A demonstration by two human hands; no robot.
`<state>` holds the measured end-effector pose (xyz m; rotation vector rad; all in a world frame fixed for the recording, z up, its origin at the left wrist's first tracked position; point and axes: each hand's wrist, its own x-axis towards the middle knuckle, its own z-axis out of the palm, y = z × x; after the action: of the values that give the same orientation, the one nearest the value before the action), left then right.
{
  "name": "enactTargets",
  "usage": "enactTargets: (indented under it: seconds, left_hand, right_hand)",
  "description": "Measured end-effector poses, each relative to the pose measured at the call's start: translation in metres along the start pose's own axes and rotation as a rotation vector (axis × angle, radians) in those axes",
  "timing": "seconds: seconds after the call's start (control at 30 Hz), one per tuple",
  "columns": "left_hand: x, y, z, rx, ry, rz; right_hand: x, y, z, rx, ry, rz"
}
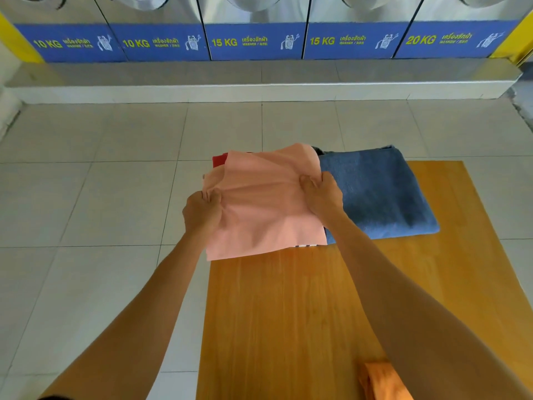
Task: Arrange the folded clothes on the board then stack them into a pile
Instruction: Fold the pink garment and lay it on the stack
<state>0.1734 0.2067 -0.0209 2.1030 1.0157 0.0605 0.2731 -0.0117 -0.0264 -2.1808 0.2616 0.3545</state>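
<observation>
Fingers [212, 197] of both hands curl tight, pinching the pink cloth [265, 203] above the board [288, 313].

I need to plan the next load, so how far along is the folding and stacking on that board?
Partly done. Folded jeans already lie on the board. In hand: the left hand and right hand grip a pink cloth, held over a red garment and a striped one peeking out beneath. Left: setting the pink piece down, gathering everything into one pile, and the orange cloth near the board's front edge.
</observation>
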Motion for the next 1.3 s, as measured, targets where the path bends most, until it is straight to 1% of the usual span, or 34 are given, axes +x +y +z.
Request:
enactTargets:
  seconds: [0.1, 0.23, 0.37, 0.43, 0.47, 0.53, 0.6, 0.67, 0.7, 0.73, 0.8, 0.83, 0.9, 1.0, 1.1, 1.2, 1.23, 1.3]
  left_hand:
    - [-0.004, 0.002, -0.003, 0.03, 0.051, 0.03]
    - [-0.023, 0.001, -0.012, 0.118, 0.068, 0.071]
    - [-0.065, -0.007, -0.007, 0.105, 0.136, 0.325]
    - [-0.09, -0.012, 0.002, 0.058, 0.138, 0.394]
    - [-0.102, -0.013, 0.006, 0.029, 0.125, 0.399]
    - [-0.123, -0.015, 0.016, 0.008, 0.075, 0.355]
    - [-0.133, -0.019, 0.021, -0.022, 0.06, 0.222]
    - [-0.131, -0.024, 0.02, -0.09, 0.119, 0.061]
    - [-0.128, -0.025, 0.017, -0.097, 0.168, 0.013]
    - [-0.121, -0.028, 0.015, -0.083, 0.214, -0.015]
    - [-0.108, -0.029, 0.008, -0.046, 0.246, -0.057]
    - [-0.101, -0.026, 0.005, -0.04, 0.238, -0.058]
    - [-0.087, -0.02, -0.003, -0.013, 0.225, 0.001]
    - [-0.069, -0.011, -0.011, 0.042, 0.221, 0.085]
    - [-0.054, -0.009, -0.014, 0.085, 0.141, 0.06]
    - [-0.039, -0.005, -0.015, 0.028, 0.065, 0.044]
    - [-0.034, -0.001, -0.016, 0.001, 0.061, 0.046]
    - [-0.026, 0.013, -0.021, -0.083, 0.101, 0.034]
  right_hand:
    - [-0.005, -0.006, -0.005, -0.027, 0.003, 0.008]
    - [-0.026, -0.002, -0.019, 0.061, 0.002, 0.024]
    - [-0.062, 0.02, -0.031, 0.093, -0.012, -0.005]
    - [-0.079, 0.032, -0.034, 0.116, -0.018, 0.02]
    - [-0.086, 0.038, -0.035, 0.123, -0.022, 0.034]
    - [-0.098, 0.047, -0.035, 0.127, -0.033, 0.048]
    - [-0.104, 0.051, -0.033, 0.14, -0.045, 0.055]
    - [-0.102, 0.046, -0.031, 0.121, -0.036, 0.028]
    - [-0.098, 0.042, -0.03, 0.108, -0.016, 0.011]
    - [-0.093, 0.036, -0.029, 0.097, 0.006, 0.003]
    - [-0.082, 0.025, -0.028, 0.074, 0.025, 0.02]
    - [-0.077, 0.019, -0.027, 0.073, 0.009, 0.032]
    - [-0.066, 0.011, -0.024, 0.121, -0.011, 0.057]
    - [-0.059, 0.002, -0.019, 0.163, 0.008, 0.1]
    - [-0.055, -0.003, -0.014, 0.15, -0.04, 0.12]
    - [-0.042, -0.009, -0.014, 0.137, -0.165, 0.106]
    - [-0.036, -0.014, -0.016, 0.142, -0.197, 0.101]
    - [-0.026, -0.027, -0.02, 0.188, -0.22, 0.09]
